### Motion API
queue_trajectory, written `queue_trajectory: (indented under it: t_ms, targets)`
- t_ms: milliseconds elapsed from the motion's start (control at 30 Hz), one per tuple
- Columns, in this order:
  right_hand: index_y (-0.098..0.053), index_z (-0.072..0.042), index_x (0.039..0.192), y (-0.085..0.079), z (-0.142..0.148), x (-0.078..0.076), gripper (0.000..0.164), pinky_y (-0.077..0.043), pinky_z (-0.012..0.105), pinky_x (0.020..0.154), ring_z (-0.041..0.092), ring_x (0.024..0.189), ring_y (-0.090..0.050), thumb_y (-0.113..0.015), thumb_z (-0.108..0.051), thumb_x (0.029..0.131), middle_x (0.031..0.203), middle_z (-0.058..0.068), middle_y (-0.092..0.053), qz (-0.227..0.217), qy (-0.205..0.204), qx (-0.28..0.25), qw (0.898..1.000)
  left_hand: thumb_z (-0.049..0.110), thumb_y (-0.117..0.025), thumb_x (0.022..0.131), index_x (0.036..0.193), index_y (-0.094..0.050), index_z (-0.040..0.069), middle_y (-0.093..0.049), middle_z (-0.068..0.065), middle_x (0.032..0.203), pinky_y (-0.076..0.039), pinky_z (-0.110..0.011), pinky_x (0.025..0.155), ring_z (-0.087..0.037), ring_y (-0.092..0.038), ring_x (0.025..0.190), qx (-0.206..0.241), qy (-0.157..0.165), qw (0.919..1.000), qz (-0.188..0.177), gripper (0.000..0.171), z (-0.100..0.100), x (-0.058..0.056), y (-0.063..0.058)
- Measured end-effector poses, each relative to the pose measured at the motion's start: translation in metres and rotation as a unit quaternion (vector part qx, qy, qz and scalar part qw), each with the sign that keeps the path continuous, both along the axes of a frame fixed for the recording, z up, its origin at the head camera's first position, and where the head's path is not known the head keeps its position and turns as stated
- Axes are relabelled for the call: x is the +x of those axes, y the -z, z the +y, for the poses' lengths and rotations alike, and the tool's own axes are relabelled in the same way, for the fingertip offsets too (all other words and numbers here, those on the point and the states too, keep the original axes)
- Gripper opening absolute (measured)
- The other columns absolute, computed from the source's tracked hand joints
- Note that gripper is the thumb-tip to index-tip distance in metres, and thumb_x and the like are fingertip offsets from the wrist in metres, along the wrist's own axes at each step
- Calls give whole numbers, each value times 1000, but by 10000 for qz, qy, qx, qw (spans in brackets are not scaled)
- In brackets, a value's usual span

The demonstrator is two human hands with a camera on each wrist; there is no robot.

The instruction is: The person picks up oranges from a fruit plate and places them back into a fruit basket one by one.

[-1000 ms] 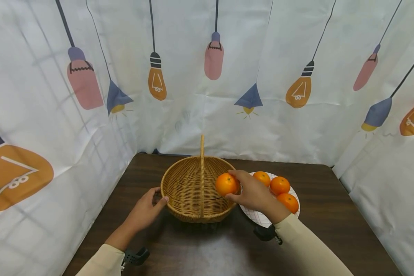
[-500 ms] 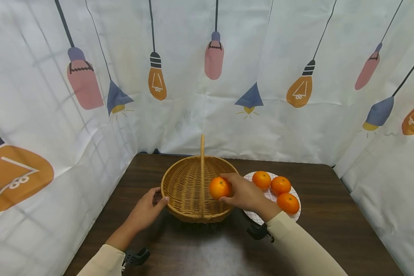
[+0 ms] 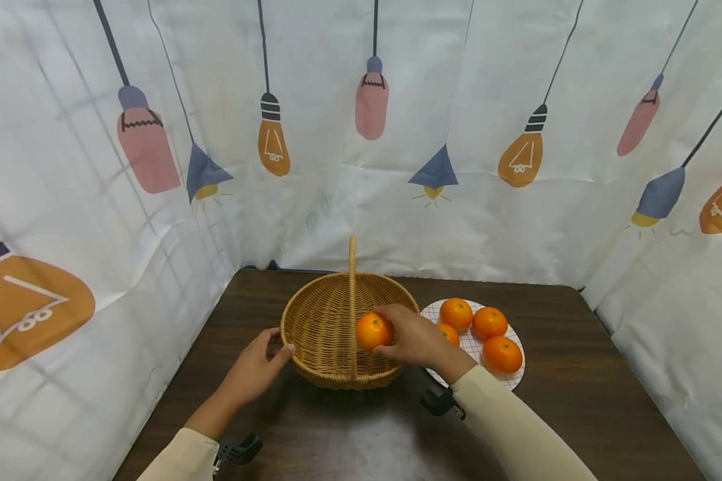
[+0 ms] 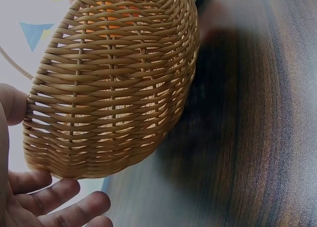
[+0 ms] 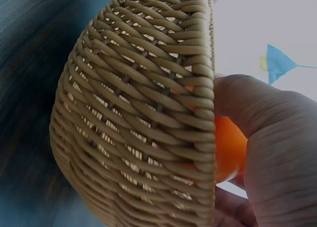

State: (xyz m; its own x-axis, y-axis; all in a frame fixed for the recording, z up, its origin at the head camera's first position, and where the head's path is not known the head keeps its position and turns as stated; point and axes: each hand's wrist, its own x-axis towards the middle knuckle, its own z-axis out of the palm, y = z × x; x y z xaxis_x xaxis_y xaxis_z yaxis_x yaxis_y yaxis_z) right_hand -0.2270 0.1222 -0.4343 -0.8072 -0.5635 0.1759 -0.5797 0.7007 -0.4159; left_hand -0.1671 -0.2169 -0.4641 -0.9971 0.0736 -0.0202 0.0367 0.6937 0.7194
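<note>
In the head view my right hand (image 3: 414, 337) holds an orange (image 3: 374, 331) inside the right half of a wicker basket (image 3: 319, 334), just right of its tall handle. The right wrist view shows the thumb at the rim and part of the orange (image 5: 230, 147) behind the woven wall. My left hand (image 3: 254, 367) holds the basket's left rim. Seen from the left wrist, its thumb and forefinger touch the rim while the other fingers (image 4: 74, 212) are off the weave. Several more oranges (image 3: 489, 323) lie on a round plate (image 3: 513, 382) right of the basket.
Basket and plate stand on a dark brown wooden table (image 3: 577, 374). A white curtain (image 3: 313, 220) printed with hanging lamps encloses its back and sides. The basket's arched handle (image 3: 352, 294) rises between its two halves.
My right hand has carried the orange leftward and slightly down into the basket, uncovering more of the plate and another orange on it. The left hand has stayed at the rim.
</note>
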Motion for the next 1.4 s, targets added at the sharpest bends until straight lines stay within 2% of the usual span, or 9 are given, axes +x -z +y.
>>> queue_trajectory:
  t_ms: [133,367,467,767,933,1167,1400]
  targets:
    - [-53,-14,148,1,-6,-2,77,-52,41,96,21,119,-61,-86,-41,83,141,5,-58,-8,-84,85,9999,64,-47,102,152,-38,-1,-53,-19,141,-53,-52,91,-36,-59,122,9,6,10000,20,83,0,0,0]
    - [-51,-14,149,4,-13,-3,79,-52,41,95,21,121,-60,-84,-42,84,146,5,-55,-129,-141,265,9995,48,-53,106,151,-39,-2,-55,-20,139,-53,-51,90,-36,-60,120,-9,-31,10000,56,68,0,1,1]
    - [-51,-15,150,5,-15,-3,78,-52,41,96,21,121,-59,-84,-42,84,147,4,-54,-195,-122,376,9990,46,-53,107,151,-39,-2,-55,-20,139,-54,-51,90,-36,-60,120,-10,-30,10000,68,67,0,1,2]
    - [-50,-14,151,5,-20,-3,78,-52,41,95,22,119,-61,-84,-41,85,146,6,-55,-362,-93,694,9969,48,-53,106,150,-39,-2,-55,-20,138,-54,-51,90,-36,-60,120,20,-23,9999,104,68,1,1,2]
    - [-52,-12,149,6,-22,-7,77,-51,41,96,22,118,-61,-84,-40,84,145,6,-56,-403,-60,828,9957,54,-52,105,151,-39,-2,-55,-20,139,-54,-50,90,-36,-60,120,44,-22,9999,106,73,1,1,1]
    - [-57,-12,142,6,-26,-9,72,-52,39,91,19,110,-62,-85,-39,82,134,4,-63,-498,-81,1037,9933,48,-54,106,151,-39,-2,-55,-19,138,-54,-49,89,-34,-61,120,51,-55,9999,75,68,2,1,1]
    - [-58,-14,142,7,-27,-10,71,-52,39,91,18,107,-62,-86,-39,82,129,1,-65,-585,-49,1123,9919,42,-56,106,150,-40,-2,-56,-19,136,-54,-49,89,-34,-61,119,68,-97,9999,87,64,2,1,1]
